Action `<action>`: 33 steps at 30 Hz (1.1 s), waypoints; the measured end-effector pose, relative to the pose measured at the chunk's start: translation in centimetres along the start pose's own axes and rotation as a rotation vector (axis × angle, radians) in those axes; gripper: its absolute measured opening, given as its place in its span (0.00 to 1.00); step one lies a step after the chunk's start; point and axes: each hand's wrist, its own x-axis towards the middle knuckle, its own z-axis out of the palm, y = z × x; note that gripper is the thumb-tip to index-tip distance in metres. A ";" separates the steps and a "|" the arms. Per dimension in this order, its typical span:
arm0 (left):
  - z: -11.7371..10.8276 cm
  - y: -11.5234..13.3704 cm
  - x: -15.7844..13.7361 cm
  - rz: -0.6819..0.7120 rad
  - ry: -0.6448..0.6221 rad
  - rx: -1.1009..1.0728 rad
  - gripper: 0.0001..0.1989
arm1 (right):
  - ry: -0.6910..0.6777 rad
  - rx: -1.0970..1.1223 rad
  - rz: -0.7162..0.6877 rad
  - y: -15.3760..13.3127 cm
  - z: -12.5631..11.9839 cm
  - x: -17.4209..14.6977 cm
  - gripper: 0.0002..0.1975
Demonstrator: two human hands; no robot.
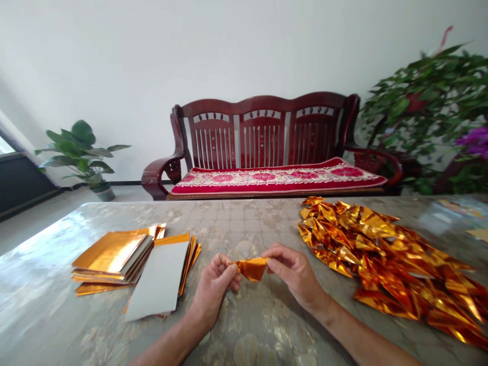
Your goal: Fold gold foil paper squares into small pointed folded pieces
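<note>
Between my two hands is a small folded piece of gold foil paper [252, 269], boat-like in shape, held just above the table. My left hand [217, 279] pinches its left tip between thumb and fingers. At the right tip, my right hand [293, 274] pinches with thumb and forefinger. To the left lie stacked flat sheets of gold foil paper [110, 251], and a second stack beside them has a pale grey sheet [160, 277] on top. Right of my hands spreads a large heap of folded gold foil pieces [366, 244].
The table [244, 325] has a patterned, shiny cover. A clear plastic bag [442, 213] lies at its far right. Behind stands a dark red wooden bench [263, 137] with a floral cushion [282, 176]. Potted plants [82, 147] stand at both sides.
</note>
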 end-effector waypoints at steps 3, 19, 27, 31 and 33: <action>0.1 0.2 -0.1 0.008 -0.005 0.024 0.18 | 0.063 -0.051 -0.019 0.3 -0.1 0.1 0.07; 0.2 -0.2 0.8 0.007 0.046 0.132 0.19 | 0.015 -0.225 0.258 2.3 -0.1 0.5 0.13; 0.5 0.0 0.9 0.014 0.064 0.148 0.20 | -0.070 -0.295 0.370 2.5 -0.2 0.4 0.10; 0.4 0.2 1.0 0.007 0.050 0.143 0.19 | -0.049 -0.334 0.351 2.4 0.0 0.3 0.10; 0.3 0.4 1.1 0.005 0.034 0.130 0.18 | -0.044 -0.344 0.340 2.6 0.1 0.3 0.10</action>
